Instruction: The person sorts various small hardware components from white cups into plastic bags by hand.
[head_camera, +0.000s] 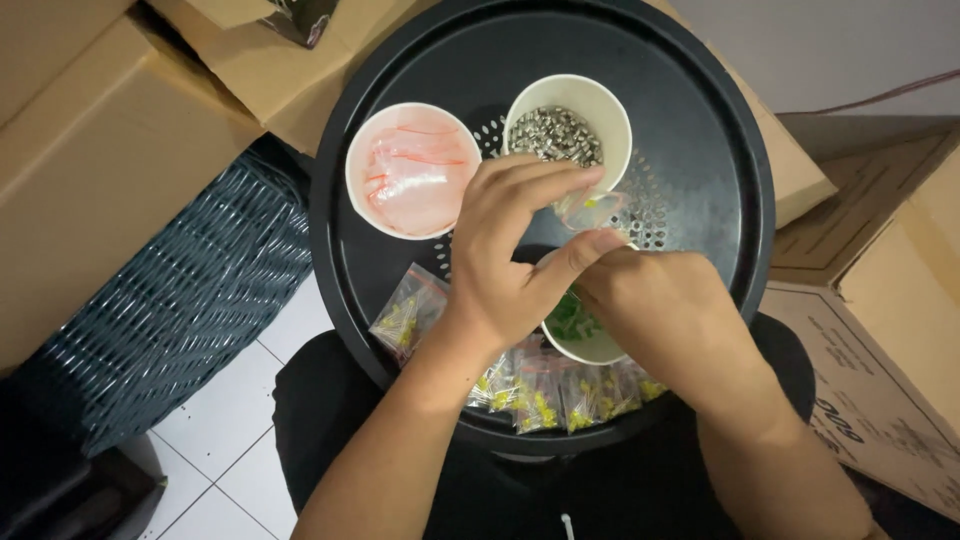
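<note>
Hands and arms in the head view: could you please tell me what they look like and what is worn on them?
Both the left hand and the right hand are bare: no gloves, rings, watch or wristband can be seen. Both forearms are uncovered as far as the bottom edge of the picture, with no sleeve in view. The fingernails are short and unpainted.

We noted white floor tiles (215, 440) with dark grout at lower left. A dark woven wicker basket (170, 310) stood beside stacked cardboard boxes (90, 150). More cardboard boxes (880, 300) sat at right, below a plain grey wall (820, 50). Light was even.
</note>
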